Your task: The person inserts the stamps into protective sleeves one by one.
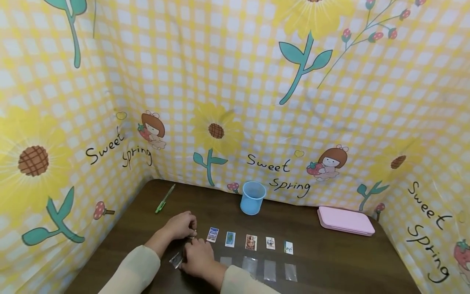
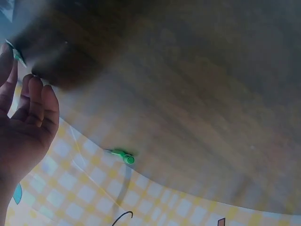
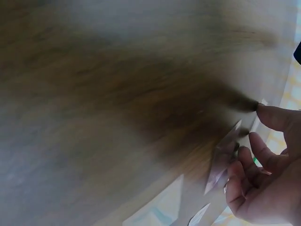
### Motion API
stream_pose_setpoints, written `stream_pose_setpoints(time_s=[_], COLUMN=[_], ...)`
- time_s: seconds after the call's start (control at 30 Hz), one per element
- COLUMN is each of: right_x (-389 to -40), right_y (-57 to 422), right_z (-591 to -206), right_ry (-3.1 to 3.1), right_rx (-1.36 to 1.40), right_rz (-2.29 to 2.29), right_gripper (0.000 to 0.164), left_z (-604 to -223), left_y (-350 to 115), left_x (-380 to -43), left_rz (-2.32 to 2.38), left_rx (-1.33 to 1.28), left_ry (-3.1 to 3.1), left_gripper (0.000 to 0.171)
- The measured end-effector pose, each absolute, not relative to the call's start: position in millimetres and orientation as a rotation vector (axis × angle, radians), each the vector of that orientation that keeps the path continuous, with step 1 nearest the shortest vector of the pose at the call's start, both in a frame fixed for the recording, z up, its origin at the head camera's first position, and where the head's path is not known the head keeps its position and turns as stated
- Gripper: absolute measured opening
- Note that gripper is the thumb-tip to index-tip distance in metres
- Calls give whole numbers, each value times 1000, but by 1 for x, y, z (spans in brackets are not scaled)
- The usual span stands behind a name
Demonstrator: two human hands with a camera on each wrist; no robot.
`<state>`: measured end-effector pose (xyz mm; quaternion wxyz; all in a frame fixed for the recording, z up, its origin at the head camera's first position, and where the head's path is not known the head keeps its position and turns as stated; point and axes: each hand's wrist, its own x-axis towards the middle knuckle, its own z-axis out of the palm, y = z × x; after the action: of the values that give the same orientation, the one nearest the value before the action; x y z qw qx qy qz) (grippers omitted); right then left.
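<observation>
My left hand (image 1: pixel 181 225) is low over the table at the left end of a row of small picture stamps. Its thumb and index finger pinch a small stamp (image 2: pixel 16 52), seen nearly edge-on in the left wrist view. Just in front, my right hand (image 1: pixel 199 258) rests by a small clear plastic bag (image 1: pixel 176 259) and covers its right end. In the right wrist view, a gap shows between thumb and index fingertip. Several stamps (image 1: pixel 230 239) lie in a row to the right, above a row of clear bags (image 1: pixel 269 270).
A green pen (image 1: pixel 165 199) lies at the back left. At the back edge stands a light blue cup (image 1: pixel 253 198). The pink case (image 1: pixel 346 221) lies at the back right. A yellow checked cloth (image 1: pixel 176 81) surrounds the dark wooden table (image 1: pixel 330 257).
</observation>
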<state>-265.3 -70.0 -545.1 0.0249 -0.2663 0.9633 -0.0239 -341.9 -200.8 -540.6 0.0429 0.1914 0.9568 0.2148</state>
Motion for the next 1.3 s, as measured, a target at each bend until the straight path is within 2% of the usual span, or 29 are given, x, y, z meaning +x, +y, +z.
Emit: stream_pose_setpoints(time_s=[0.1,0.3,0.57,0.8,0.97,1.13,1.3], right_x=[-265,-264,-260,-260,-266,-266,-268], right_y=[-73,-77,-81,-88,-89,-86,-74], right_z=[-542,-544,-539,-533,-533,-532,-529], right_ry=[2924,2881,2927,2933,2908,2833,2739], right_rx=[-787,-754,-798,-725,-733,-840,-913], right_rz=[-145,-166,-113,-162,-176,-300,-669], right_gripper=[30,44,35,40,35,29,20], left_z=[-540,-539,-537,-535,-532,-530,-534], left_y=[-199,-195,-193,-194,-192,-192,-197], left_x=[-344,-344,-341,-338,-337,-336,-336], left_rz=[654,730,755,722,729,722,695], left_rx=[578,552,494,456,468,488,483], left_ry=[2903,2846,2843,2847,2837,2856,2912], left_gripper=[27,23,20,24,25,27,26])
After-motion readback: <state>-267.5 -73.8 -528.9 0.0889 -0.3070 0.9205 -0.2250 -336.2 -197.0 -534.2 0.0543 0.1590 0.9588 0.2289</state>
